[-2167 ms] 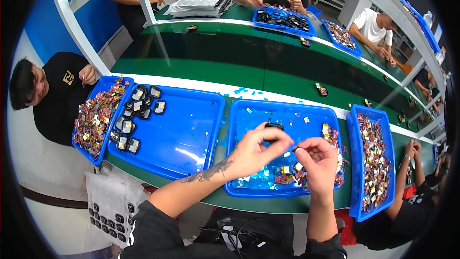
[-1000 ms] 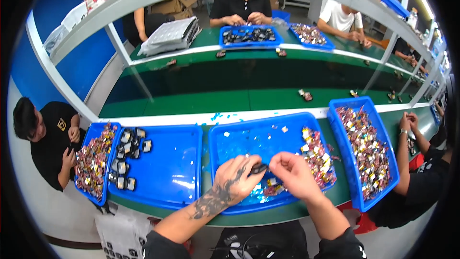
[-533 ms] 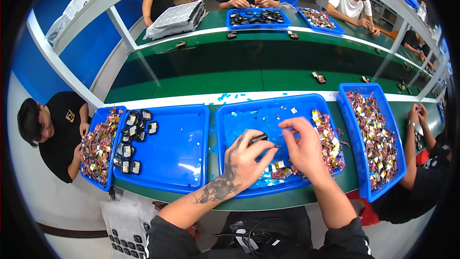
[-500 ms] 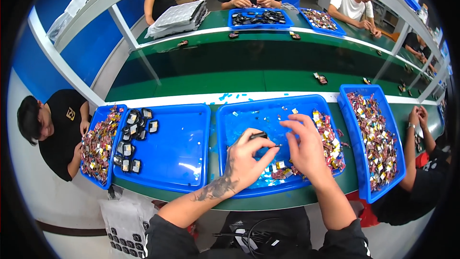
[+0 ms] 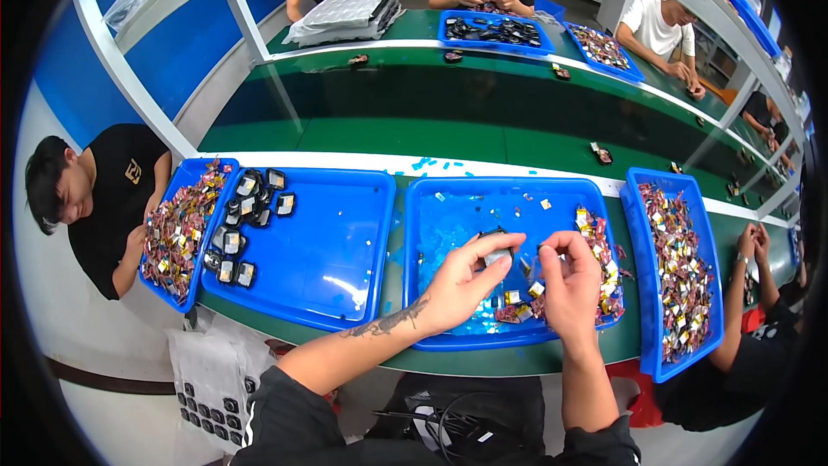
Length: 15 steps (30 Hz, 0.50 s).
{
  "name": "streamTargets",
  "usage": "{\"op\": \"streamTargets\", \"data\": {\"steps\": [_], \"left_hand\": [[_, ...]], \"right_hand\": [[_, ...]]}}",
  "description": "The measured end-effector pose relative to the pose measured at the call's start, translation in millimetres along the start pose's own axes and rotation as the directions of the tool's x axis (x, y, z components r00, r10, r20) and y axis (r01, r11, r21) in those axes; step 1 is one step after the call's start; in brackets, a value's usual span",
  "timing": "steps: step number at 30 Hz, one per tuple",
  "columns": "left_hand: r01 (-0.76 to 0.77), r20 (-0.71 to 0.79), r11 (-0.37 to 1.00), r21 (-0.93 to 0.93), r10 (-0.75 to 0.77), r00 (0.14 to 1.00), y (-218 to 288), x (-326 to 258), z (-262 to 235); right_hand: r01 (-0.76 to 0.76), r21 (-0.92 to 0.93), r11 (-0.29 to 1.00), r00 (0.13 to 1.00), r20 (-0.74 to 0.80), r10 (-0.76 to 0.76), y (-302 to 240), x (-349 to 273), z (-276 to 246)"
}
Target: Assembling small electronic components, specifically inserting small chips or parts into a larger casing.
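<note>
My left hand is closed round a small black casing with a pale face, thumb and fingers along its edges. It hovers above a blue tray strewn with bits of blue film. To its right, my right hand is pinched, thumb against forefinger; a tiny dark speck shows at the fingertips, too small to name. The two hands are a short gap apart. Beneath and beside the right hand lies a heap of small circuit parts with yellow and silver pieces and reddish wires.
On the left, another blue tray holds several black casings. Bins heaped with small parts stand at far left and right. A green conveyor runs behind, under a white frame. Several people work nearby.
The right hand's spread fingers have closed into a pinch, and the hand is lower. My left hand has turned so that the casing's pale face shows. The whole view has shifted slightly.
</note>
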<state>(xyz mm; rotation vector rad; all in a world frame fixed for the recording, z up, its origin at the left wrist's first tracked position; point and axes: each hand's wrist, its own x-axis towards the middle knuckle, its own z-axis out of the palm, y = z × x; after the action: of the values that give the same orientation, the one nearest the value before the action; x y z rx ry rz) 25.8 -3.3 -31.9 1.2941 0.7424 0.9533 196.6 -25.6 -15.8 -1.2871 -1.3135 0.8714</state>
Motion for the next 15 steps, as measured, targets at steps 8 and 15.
{"op": "streamTargets", "data": {"steps": [8, 15], "left_hand": [[-0.056, -0.030, 0.975, -0.217, 0.051, 0.998, 3.4, 1.4, -10.1], [-0.045, 0.023, 0.971, -0.233, 0.051, 0.998, 0.3, 3.0, -8.9]], "right_hand": [[-0.114, 0.222, 0.968, 0.990, 0.105, 0.092, -12.6, -5.9, -7.2], [-0.009, 0.046, 0.999, 0.995, 0.102, 0.004, -18.1, -0.6, 2.2]]}}
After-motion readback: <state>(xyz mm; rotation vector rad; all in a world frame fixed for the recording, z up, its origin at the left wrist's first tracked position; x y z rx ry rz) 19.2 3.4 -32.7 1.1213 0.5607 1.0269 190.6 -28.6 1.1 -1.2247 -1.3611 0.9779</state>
